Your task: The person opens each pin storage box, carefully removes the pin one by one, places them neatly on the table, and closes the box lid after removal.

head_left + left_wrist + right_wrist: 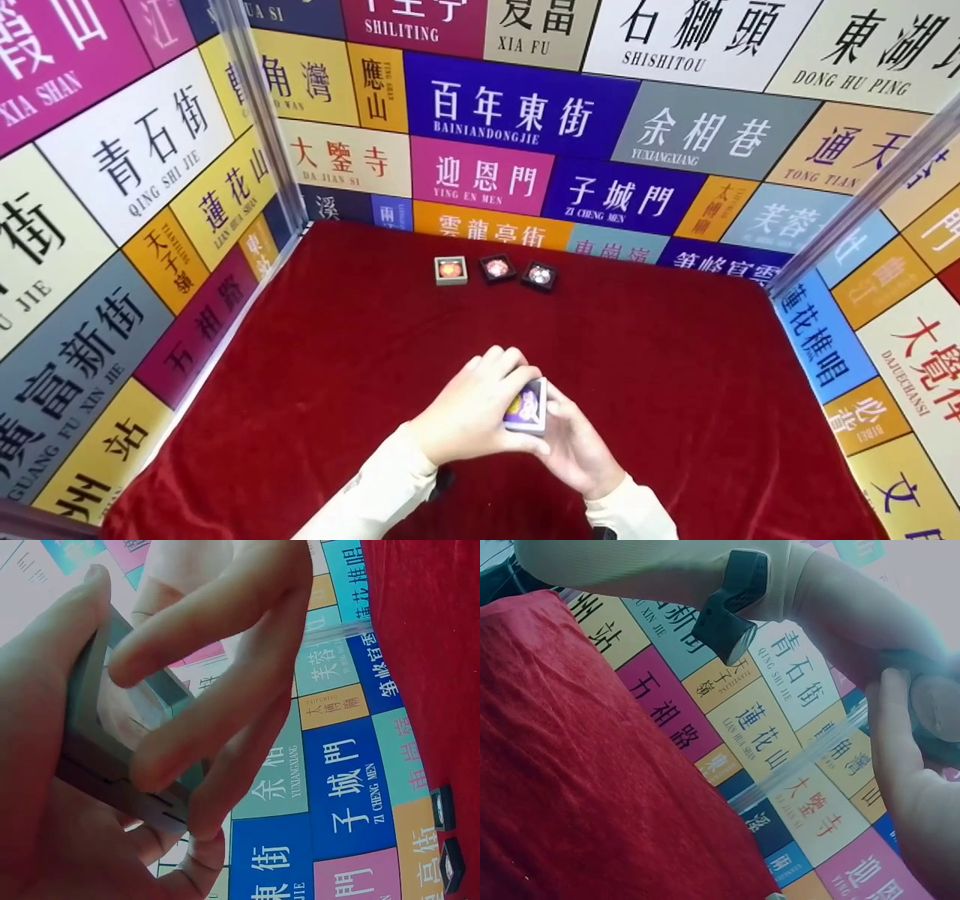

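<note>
Both hands hold one small square box (526, 406) with a purple picture on its face, just above the red cloth (675, 390) near the front middle. My left hand (472, 409) grips it from the left, fingers curled over its top edge. My right hand (574, 442) cups it from below and the right. In the left wrist view the box (112, 765) shows as a grey frame between thumb and curled fingers (217, 712). The right wrist view shows the thumb (892, 735) pressed on the box's edge (937, 712).
Three small square boxes lie in a row at the far side of the cloth: a pale one (451, 270), a dark one (497, 268) and another dark one (539, 275). Walls covered in coloured street-name signs (517, 112) enclose the table on three sides.
</note>
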`<state>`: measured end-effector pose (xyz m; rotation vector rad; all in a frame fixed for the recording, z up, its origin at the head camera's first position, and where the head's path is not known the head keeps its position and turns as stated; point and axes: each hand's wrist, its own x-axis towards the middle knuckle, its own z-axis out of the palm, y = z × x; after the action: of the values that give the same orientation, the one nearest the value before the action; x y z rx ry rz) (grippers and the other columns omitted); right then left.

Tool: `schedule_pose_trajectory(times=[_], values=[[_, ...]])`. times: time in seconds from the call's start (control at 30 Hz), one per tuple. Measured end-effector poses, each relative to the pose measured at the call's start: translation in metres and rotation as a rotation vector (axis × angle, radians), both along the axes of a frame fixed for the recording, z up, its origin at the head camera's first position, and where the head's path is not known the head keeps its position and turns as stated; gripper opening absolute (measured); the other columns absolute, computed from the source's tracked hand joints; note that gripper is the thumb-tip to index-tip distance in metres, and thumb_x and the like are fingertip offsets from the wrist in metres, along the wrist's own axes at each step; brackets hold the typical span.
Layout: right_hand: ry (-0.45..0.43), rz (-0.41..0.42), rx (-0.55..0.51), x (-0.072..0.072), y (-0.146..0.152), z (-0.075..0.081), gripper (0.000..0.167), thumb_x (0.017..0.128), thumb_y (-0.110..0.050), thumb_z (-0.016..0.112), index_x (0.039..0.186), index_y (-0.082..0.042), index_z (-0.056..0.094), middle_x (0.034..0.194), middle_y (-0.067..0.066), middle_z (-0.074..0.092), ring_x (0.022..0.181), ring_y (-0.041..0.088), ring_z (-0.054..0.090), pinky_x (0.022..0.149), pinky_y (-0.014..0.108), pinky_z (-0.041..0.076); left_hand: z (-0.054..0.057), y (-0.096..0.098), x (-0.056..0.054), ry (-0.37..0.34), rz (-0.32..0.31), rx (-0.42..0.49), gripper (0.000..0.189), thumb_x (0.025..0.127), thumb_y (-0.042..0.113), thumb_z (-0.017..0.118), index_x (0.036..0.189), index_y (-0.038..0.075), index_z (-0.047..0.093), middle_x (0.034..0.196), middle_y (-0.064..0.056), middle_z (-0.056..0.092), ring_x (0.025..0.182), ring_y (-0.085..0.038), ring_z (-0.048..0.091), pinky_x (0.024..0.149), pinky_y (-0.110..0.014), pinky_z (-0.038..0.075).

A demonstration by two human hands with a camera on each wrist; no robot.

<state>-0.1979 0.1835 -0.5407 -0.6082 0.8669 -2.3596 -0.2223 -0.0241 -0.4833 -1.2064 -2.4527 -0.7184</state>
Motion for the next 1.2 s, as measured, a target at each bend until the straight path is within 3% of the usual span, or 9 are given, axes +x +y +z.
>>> schedule_pose_trajectory(times=[0.23,0.5,0.67,0.9,1.07,1.2], values=[[0.005,0.047,-0.095,-0.002,0.002,-0.007,0.042,0.112,-0.016,0.048,0.154,-0.013,0.052,0.145,0.009,0.061,0.129,0.021,0.06,0.107,0.032,0.05,0.001,0.006,0.0,0.032,-0.042,0.031,0.079,0.078,0.072,0.087,0.127,0.012,0.069,0.115,0.002,0.06,0.1,-0.016,0.052,0.077,-0.031,0.047],[0.016,0.084,-0.213,-0.002,-0.001,-0.014,0.042,0.11,-0.019,0.056,0.151,-0.01,0.053,0.142,0.009,0.063,0.128,0.019,0.061,0.108,0.031,0.049,0.005,0.011,0.002,0.081,-0.044,0.011,0.079,0.075,0.074,0.088,0.123,0.014,0.071,0.113,0.005,0.059,0.097,-0.015,0.051,0.074,-0.028,0.044],[0.026,0.065,-0.222,-0.001,-0.002,-0.015,0.043,0.109,-0.02,0.057,0.151,-0.01,0.053,0.142,0.008,0.063,0.128,0.019,0.061,0.109,0.031,0.049,0.004,0.013,0.002,0.072,-0.049,0.031,0.08,0.075,0.077,0.086,0.123,0.014,0.071,0.112,0.004,0.059,0.097,-0.015,0.051,0.075,-0.029,0.044],[0.022,0.048,-0.223,-0.001,-0.006,-0.013,0.046,0.11,-0.021,0.058,0.154,-0.011,0.051,0.149,0.008,0.06,0.135,0.02,0.057,0.115,0.032,0.044,-0.004,0.011,0.0,0.029,-0.064,0.151,0.076,0.075,0.069,0.091,0.121,0.012,0.071,0.108,0.003,0.057,0.095,-0.016,0.05,0.075,-0.032,0.044],[0.048,0.052,-0.229,-0.001,-0.008,-0.013,0.046,0.111,-0.022,0.056,0.155,-0.011,0.051,0.149,0.008,0.06,0.135,0.021,0.057,0.115,0.033,0.044,-0.005,0.011,0.001,0.035,-0.054,0.208,0.069,0.076,0.066,0.091,0.117,0.014,0.071,0.105,0.004,0.057,0.093,-0.016,0.049,0.073,-0.031,0.043],[0.058,0.055,-0.23,0.0,-0.009,-0.014,0.043,0.11,-0.023,0.057,0.152,-0.012,0.054,0.144,0.006,0.063,0.131,0.018,0.06,0.111,0.032,0.047,-0.004,0.013,0.005,0.073,-0.035,0.19,0.064,0.077,0.06,0.09,0.116,0.013,0.072,0.107,0.003,0.059,0.093,-0.017,0.05,0.072,-0.031,0.043]])
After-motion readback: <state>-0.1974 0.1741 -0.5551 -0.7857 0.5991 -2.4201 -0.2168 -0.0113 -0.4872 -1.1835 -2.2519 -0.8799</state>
